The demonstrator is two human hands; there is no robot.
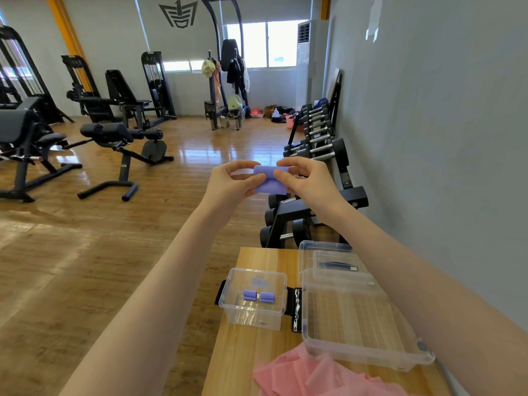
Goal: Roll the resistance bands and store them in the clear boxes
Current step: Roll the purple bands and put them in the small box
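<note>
Gym floor behind, wooden table (251, 352) at lower centre: rolling a purple band (270, 180) mid-frame.

Pinched between left hand (231, 181) and right hand (307, 180), raised for tight winding; soft matte, flat tail hanging. Two finished rolls (258, 296) in small clear box (254, 298), probably its destination; crumpled pink band (320, 375) at bottom edge.

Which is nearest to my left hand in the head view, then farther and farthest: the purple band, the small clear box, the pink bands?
1. Purple band, pinched by the left hand.
2. Small clear box, below on the table.
3. Pink bands, table's near edge.
</note>
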